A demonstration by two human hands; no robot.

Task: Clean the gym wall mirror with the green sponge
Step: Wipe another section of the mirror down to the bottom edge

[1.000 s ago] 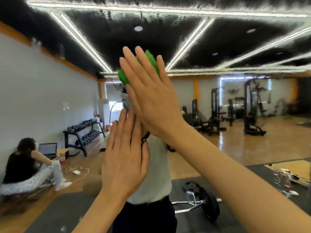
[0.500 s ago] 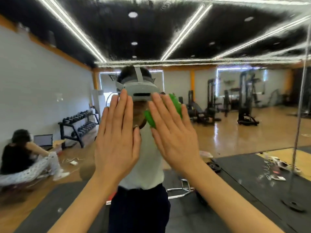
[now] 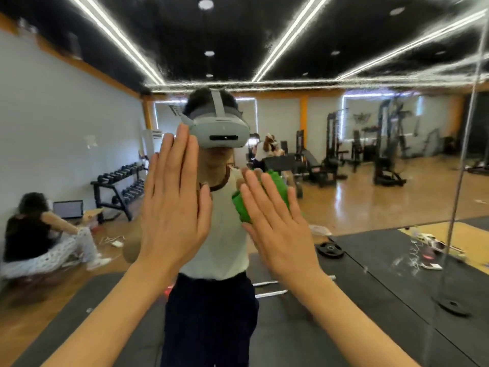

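Note:
The wall mirror (image 3: 370, 207) fills the head view and reflects the gym and a person in a grey headset. My right hand (image 3: 277, 223) lies flat with straight fingers and presses the green sponge (image 3: 242, 205) against the glass at chest height in the reflection. Only the sponge's left and top edges show past my fingers. My left hand (image 3: 173, 207) is flat against the mirror just left of it, fingers straight and together, holding nothing.
A vertical seam (image 3: 460, 181) splits the mirror panels at the right. Reflected in the glass are a dumbbell rack (image 3: 119, 186), a seated person (image 3: 39, 234) at the left, weight machines (image 3: 383, 154), and a weight plate (image 3: 330, 249) on black floor mats.
My right hand has slid the sponge down the mirror from high above head level to chest level and a little to the right. My left hand stayed flat on the glass.

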